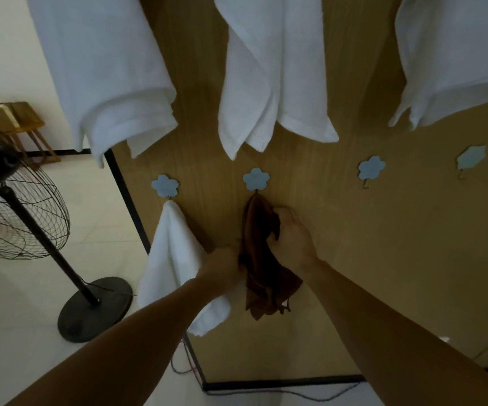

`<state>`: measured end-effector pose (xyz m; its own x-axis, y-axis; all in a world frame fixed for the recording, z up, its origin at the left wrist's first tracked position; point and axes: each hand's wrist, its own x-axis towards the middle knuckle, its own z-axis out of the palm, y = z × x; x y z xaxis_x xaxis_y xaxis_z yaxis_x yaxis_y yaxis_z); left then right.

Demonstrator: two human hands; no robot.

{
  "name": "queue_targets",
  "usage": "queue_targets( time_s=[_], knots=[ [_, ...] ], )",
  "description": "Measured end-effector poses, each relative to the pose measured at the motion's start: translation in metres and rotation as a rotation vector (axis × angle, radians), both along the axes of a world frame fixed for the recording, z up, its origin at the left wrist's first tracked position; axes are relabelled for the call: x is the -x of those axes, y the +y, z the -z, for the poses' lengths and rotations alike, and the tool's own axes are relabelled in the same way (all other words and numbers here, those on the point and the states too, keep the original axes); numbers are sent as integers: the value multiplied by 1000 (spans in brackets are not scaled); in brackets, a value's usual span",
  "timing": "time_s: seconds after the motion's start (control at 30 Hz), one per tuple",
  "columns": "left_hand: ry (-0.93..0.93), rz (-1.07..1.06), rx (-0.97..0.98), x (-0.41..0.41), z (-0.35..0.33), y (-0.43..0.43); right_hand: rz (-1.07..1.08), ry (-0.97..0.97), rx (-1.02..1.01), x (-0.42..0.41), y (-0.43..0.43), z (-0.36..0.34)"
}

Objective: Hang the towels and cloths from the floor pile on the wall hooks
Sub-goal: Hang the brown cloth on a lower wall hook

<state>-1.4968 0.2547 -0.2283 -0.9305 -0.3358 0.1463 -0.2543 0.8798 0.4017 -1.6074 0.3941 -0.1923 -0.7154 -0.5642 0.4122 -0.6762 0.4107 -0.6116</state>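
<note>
A brown cloth (262, 268) hangs from the second blue flower hook (256, 179) on the wooden wall panel. My left hand (222, 266) grips its left edge lower down. My right hand (291, 235) holds its right side just below the hook. A small white towel (172, 253) hangs from the first flower hook (165, 185) to the left. Two more flower hooks (371, 168) (471, 157) to the right carry nothing. Three large white towels (269, 71) hang higher up. The floor pile is out of view.
A black standing fan (17, 206) with a round base (95, 309) stands on the pale tiled floor at the left. A small wooden stool (23, 124) sits by the far wall. Cables (281, 394) trail along the floor under the panel's black frame.
</note>
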Motion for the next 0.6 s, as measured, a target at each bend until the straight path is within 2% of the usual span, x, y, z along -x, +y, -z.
queue_targets(
  time_s=[0.1, 0.17, 0.27, 0.37, 0.47, 0.6],
  knots=[
    [387, -158, -201, 7, -21, 6, -11, 6, 24, -1, 1, 2],
    [453, -90, -232, 15, -36, 9, -7, 22, 82, -3, -1, 1],
    [245, -8, -195, 20, -40, 15, -4, 56, 142, -6, -4, 0],
    [120, -78, -170, 12, -18, 15, -23, 39, 7, -2, 1, 5],
    [32, -90, -240, 2, -10, 11, -15, -70, -122, 6, 6, 8],
    [-68, -43, -418, 2, -19, 8, 2, -168, -27, 1, 6, 17]
  ],
)
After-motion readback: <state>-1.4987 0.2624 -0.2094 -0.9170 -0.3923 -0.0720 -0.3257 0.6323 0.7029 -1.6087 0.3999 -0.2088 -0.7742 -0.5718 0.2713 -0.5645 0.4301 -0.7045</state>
